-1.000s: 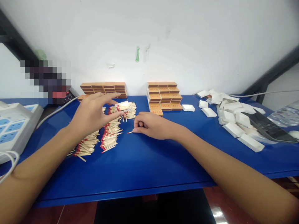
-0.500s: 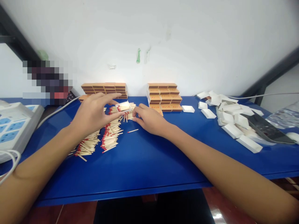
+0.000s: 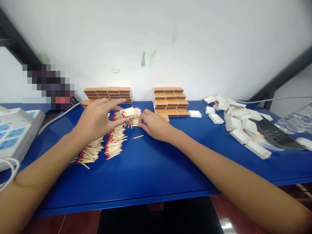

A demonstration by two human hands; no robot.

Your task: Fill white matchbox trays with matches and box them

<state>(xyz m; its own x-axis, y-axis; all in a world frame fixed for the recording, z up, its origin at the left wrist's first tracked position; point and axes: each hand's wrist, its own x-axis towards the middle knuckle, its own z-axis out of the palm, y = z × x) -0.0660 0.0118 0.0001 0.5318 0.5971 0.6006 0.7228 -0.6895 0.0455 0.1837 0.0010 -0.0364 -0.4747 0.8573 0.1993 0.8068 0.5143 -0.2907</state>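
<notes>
My left hand (image 3: 96,115) grips a small white matchbox tray (image 3: 128,113) between thumb and fingers, above the matches. Some red-tipped matches lie inside it. My right hand (image 3: 153,125) is at the right edge of the match pile (image 3: 114,143), its thumb and fingertips drawn together; what they pinch, if anything, I cannot make out. The loose matches lie in two rough rows, partly covered by my left hand and forearm. One single match (image 3: 137,137) lies apart on the blue table (image 3: 156,172), just below my right hand.
Stacked orange-brown matchboxes stand against the wall, a left stack (image 3: 107,92) and a right stack (image 3: 170,100). White empty trays (image 3: 240,120) are heaped at the right, beside a dark phone (image 3: 278,131) and clear plastic (image 3: 297,120). A power strip (image 3: 14,133) is at the left edge.
The whole view has shifted slightly. Both hands stay nearly in place, the left still with the tray and the right by the matches.
</notes>
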